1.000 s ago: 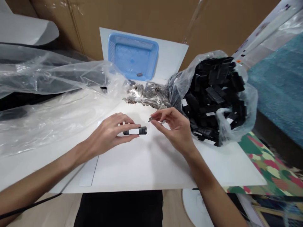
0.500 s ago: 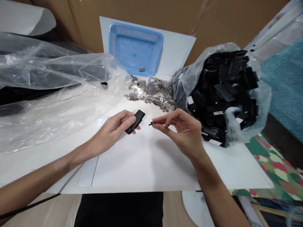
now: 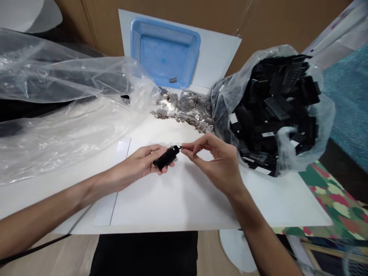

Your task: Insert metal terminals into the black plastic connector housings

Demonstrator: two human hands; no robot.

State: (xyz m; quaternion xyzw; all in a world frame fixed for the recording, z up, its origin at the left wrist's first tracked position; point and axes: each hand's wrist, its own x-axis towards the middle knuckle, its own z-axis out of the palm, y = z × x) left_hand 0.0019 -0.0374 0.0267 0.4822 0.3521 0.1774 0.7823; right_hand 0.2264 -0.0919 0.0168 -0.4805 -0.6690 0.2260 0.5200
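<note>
My left hand [image 3: 151, 159] is closed around a black plastic casing [image 3: 166, 158], held above the white tabletop [image 3: 172, 199] and tilted up to the right. Thumb and forefinger of my right hand [image 3: 209, 153] pinch a small metal clip [image 3: 181, 147] at the casing's right end. Its tip is at the casing's edge; whether it sits inside, I cannot tell. A thin dark piece [image 3: 199, 151] also shows by the fingers of that hand.
Small metal pieces [image 3: 184, 119] lie heaped behind my hands, partly in clear bags [image 3: 195, 102]. A blue basket [image 3: 198, 53] with one small part stands at the back. On the right, a clear bag [image 3: 327, 111] bulges with black casings; clear plastic sheeting [image 3: 86, 126] covers the left.
My left hand has turned the casing so another side faces up and moved slightly right. The right hand has brought the small clip against the casing's end, closing the gap.
</note>
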